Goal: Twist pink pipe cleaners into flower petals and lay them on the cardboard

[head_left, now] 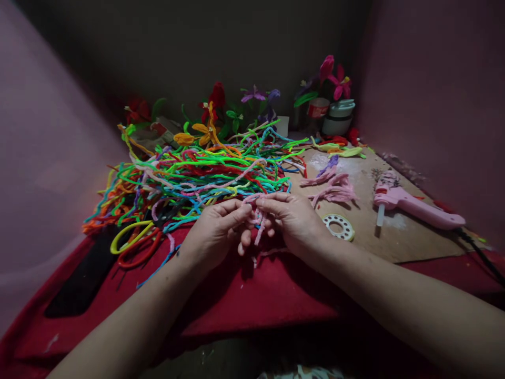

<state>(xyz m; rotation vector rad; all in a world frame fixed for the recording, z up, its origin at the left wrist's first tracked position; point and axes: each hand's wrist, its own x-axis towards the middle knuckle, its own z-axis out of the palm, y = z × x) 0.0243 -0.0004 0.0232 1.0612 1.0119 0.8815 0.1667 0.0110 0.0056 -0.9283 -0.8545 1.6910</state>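
Observation:
My left hand (219, 231) and my right hand (292, 218) meet over the red cloth (244, 300), fingertips pinched together on a pink pipe cleaner (258, 221) bent into loops between them. Its loose ends hang down below my fingers. Just beyond my hands lies a big tangled heap of pipe cleaners (197, 173) in green, blue, red, orange and yellow.
Scissors with yellow and red handles (136, 242) lie left of my hands. A brown board (394, 231) on the right holds a pink glue gun (414, 205), a white tape spool (339, 226) and finished pink pieces (335, 189). Pipe-cleaner flowers (221, 110) and pots (335, 116) stand at the back.

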